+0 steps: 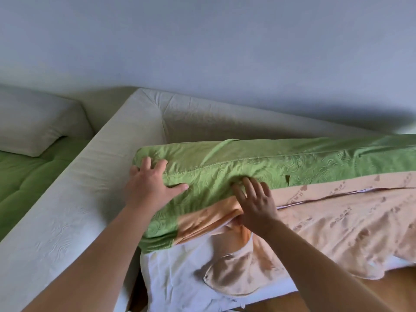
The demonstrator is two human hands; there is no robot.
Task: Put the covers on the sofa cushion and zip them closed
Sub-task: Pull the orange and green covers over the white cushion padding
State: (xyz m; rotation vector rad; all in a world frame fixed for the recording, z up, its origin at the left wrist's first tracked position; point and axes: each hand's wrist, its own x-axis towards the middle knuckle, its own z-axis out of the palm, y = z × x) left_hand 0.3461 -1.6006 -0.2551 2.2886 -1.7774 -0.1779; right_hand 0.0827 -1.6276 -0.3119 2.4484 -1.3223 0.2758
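— Gripping anything, those two hands?

— Not really. The left hand (151,183) is lying flat with its fingers spread, pressing on the left end of the green cover (247,170) at the middle of the frame. The right hand (256,204) is also spread out, its fingertips pushing into the green fabric just above the orange part; its grip is loose, and nothing is being pinched that I can make out.

— Where is the cushion sitting?

— The sofa cushion (180,273) is running from lower centre out to the right edge, leaning against the pale sofa frame (74,199). Its white inner casing is showing at the bottom, below the green.

— And the zip?

— A zipper (337,194) is running along the peach patterned fabric (349,226) at the right, and it is gaping open there.

— Anything else?

— A grey pillow (38,127) is resting on a green mattress (29,176) at the upper left, beyond the sofa frame. The wall (202,41) is filling the top.
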